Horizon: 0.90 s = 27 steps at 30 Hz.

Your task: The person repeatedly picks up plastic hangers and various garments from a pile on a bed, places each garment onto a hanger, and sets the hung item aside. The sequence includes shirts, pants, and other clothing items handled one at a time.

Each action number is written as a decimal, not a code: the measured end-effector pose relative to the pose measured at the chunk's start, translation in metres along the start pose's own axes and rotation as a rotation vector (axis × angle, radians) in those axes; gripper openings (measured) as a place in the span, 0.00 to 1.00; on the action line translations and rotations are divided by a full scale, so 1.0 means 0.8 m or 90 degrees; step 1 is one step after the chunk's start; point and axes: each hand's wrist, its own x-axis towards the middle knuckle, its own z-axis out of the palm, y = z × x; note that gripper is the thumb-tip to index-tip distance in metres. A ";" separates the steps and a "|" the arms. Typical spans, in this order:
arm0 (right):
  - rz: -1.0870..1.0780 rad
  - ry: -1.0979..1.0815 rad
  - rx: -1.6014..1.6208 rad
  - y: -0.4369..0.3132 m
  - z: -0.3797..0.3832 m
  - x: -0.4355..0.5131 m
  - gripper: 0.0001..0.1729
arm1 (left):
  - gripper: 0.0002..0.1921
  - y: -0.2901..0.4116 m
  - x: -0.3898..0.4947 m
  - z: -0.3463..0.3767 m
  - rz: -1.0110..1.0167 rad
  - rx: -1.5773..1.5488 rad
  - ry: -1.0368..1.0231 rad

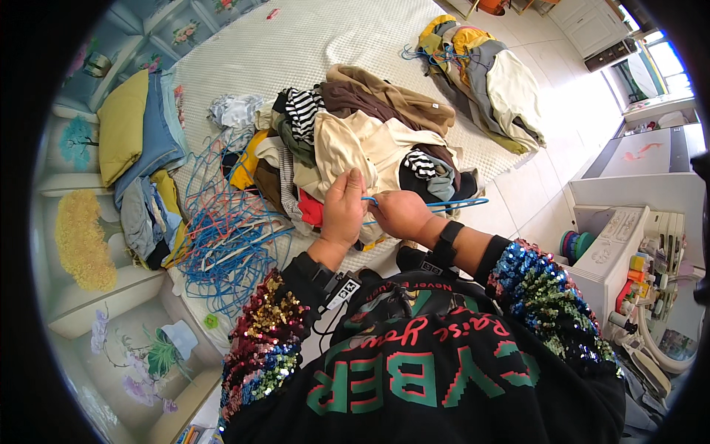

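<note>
My right hand (405, 213) is closed around a blue clothes hanger (457, 204), whose loop sticks out to the right. My left hand (345, 208) is closed at the hanger's other end, close beside the right, thumb up. Just beyond both hands lies a heap of clothes on the bed, with a cream garment (355, 144) on top, a black-and-white striped garment (304, 114) and a tan garment (410, 102) behind. A tangled pile of blue, pink and white hangers (227, 261) lies left of my left hand.
Clothes with hangers (471, 72) lie at the bed's far right edge. Pillows (125, 127) and folded clothes (147, 216) rest against the padded headboard at left. A white dressing table (604, 244) with bottles stands right, beyond the tiled floor (532, 188).
</note>
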 end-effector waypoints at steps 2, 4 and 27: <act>0.023 -0.019 0.005 0.005 0.003 -0.007 0.16 | 0.18 -0.005 0.001 0.007 -0.006 -0.019 0.007; 0.039 -0.022 0.027 0.013 0.005 -0.010 0.16 | 0.17 -0.011 0.003 0.017 -0.033 -0.053 0.013; 0.437 0.128 0.531 0.197 -0.082 -0.098 0.13 | 0.19 -0.096 0.123 -0.091 -0.033 0.816 0.036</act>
